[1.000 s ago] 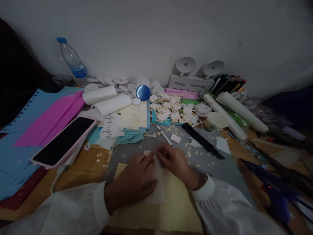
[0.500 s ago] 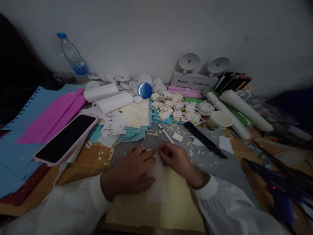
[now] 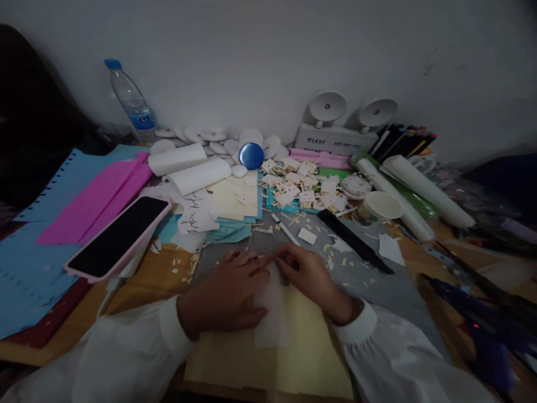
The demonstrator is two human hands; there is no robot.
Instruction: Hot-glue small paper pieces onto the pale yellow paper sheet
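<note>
My left hand (image 3: 230, 291) lies on a whitish, see-through paper strip (image 3: 271, 324), fingers stretched out and pressing it down. Under the strip is a pale yellow sheet (image 3: 310, 341) at the table's near edge. At the strip's top end, my right hand (image 3: 304, 274) is closed, thumb and forefinger pinched on the strip beside my left fingertips. The exact pinch spot is partly hidden by the fingers. Just beyond both hands lie a white pen (image 3: 286, 230) and a small white card (image 3: 307, 235) on the grey mat (image 3: 369, 291).
Small white cut-outs (image 3: 293, 187) are heaped at the back, near a paper cup (image 3: 381, 206). A black bar-shaped tool (image 3: 356, 242) lies to the right, a blue glue gun (image 3: 470, 313) further right. On the left are a phone (image 3: 119, 238), pink paper (image 3: 92, 201) and a water bottle (image 3: 132, 103).
The whole view has shifted slightly, so things appear a little further right. Both hands keep nearly the same place on the strip, with only small finger movement.
</note>
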